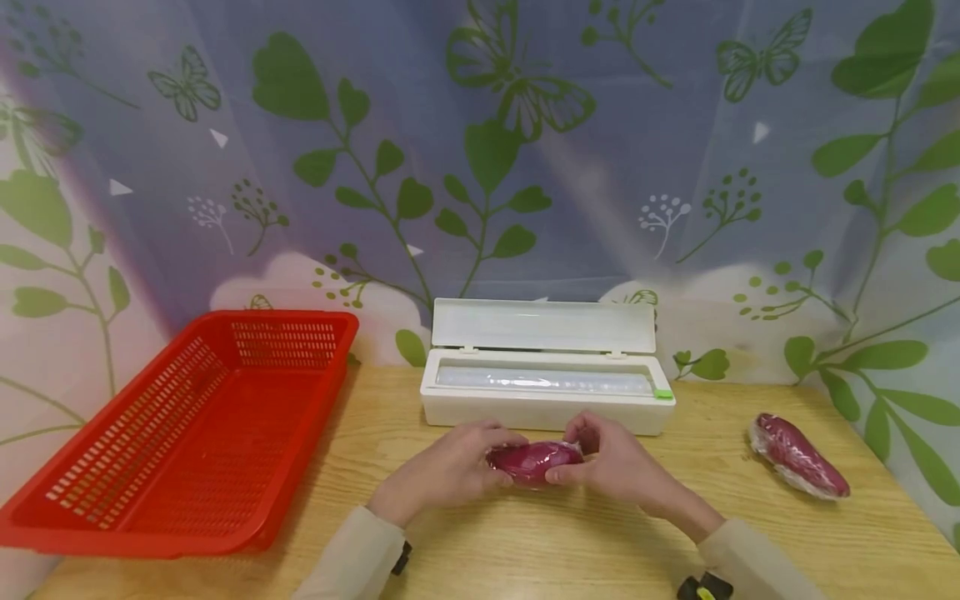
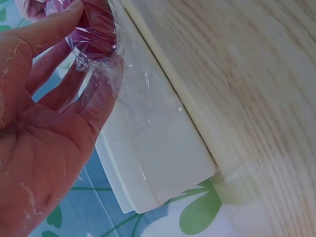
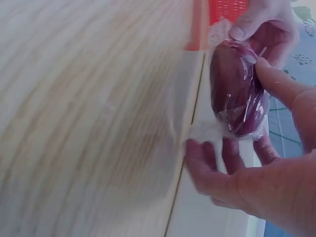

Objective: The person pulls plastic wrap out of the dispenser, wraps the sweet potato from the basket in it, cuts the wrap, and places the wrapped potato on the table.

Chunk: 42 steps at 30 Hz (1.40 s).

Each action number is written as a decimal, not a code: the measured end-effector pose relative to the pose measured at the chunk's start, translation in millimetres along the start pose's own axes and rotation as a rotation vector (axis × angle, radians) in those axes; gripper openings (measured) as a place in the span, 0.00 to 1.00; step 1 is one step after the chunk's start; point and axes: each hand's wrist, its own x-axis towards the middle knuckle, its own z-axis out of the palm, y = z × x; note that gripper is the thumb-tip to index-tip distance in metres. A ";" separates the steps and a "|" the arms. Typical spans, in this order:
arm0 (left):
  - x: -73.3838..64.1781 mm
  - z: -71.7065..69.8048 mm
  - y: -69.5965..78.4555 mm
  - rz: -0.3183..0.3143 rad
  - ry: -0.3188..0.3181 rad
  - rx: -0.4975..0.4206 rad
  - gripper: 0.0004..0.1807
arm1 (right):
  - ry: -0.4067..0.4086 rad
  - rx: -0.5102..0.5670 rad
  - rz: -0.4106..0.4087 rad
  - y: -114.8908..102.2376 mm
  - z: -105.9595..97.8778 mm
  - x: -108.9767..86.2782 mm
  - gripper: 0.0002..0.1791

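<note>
A purple-red sweet potato [image 1: 534,463] in clear cling film is held between both hands, low over the table in front of the white box. My left hand [image 1: 450,467] grips its left end, the thumb on the near side and the fingers behind. At the other end, my right hand [image 1: 618,462] has its thumb against the near side and its fingers round the far side. Crinkled film [image 2: 96,61] bunches by the left fingers in the left wrist view. In the right wrist view, loose film shows at the end of the sweet potato [image 3: 232,89] near the right fingers.
Behind the hands stands a white cling film box [image 1: 547,414], its lid [image 1: 543,325] raised, with a film roll [image 1: 543,381] inside and a green slider [image 1: 663,394]. A second wrapped sweet potato [image 1: 801,457] lies at right. A red plastic basket [image 1: 300,475] stands at left.
</note>
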 end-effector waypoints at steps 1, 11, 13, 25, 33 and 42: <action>0.1 -0.3 -0.2 0.005 -0.001 -0.002 0.23 | -0.008 0.033 0.015 0.1 -0.5 0.2 0.27; -6.5 -3.5 -2.2 -0.067 0.002 -0.070 0.25 | -0.086 0.149 0.106 11.4 -6.3 0.4 0.24; -10.1 -5.3 -1.7 -0.091 0.025 -0.036 0.23 | -0.074 0.114 0.128 13.8 -7.3 -0.4 0.24; -10.0 3.2 6.3 -0.104 0.089 0.035 0.11 | -0.024 -0.209 -0.022 14.7 -16.0 -8.7 0.21; -2.2 12.2 8.6 -0.195 0.080 -0.150 0.17 | -0.121 -0.226 -0.195 26.0 -28.0 -8.3 0.24; 10.1 22.3 8.8 -0.425 0.100 -0.491 0.18 | -0.157 -0.227 -0.268 30.2 -31.8 -7.3 0.20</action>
